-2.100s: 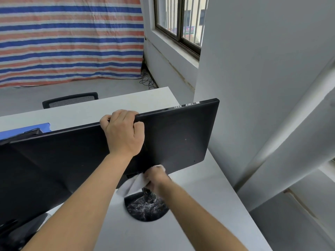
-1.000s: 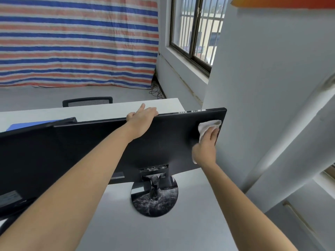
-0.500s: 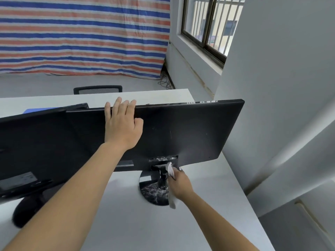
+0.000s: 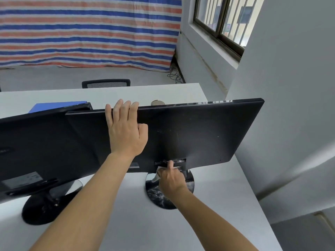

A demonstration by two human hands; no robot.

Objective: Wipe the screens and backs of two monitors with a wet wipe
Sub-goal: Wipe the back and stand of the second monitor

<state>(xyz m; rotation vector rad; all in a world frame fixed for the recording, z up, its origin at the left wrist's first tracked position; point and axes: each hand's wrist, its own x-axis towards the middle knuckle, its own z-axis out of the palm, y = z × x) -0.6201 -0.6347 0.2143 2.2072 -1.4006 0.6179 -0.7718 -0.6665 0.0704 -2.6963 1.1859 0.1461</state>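
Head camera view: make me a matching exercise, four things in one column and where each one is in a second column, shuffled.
Column one:
1. left hand
2. right hand
3. flat blue object
4. black mesh office chair

Column two:
A. beyond the far edge of the white desk
B. low at the stand neck of the right-side black monitor, holding a white wet wipe
C. flat against that monitor's back, fingertips at its top edge
D. on the desk behind the left-side black monitor

Pairs: 1-C, 2-B, 3-D, 4-A.
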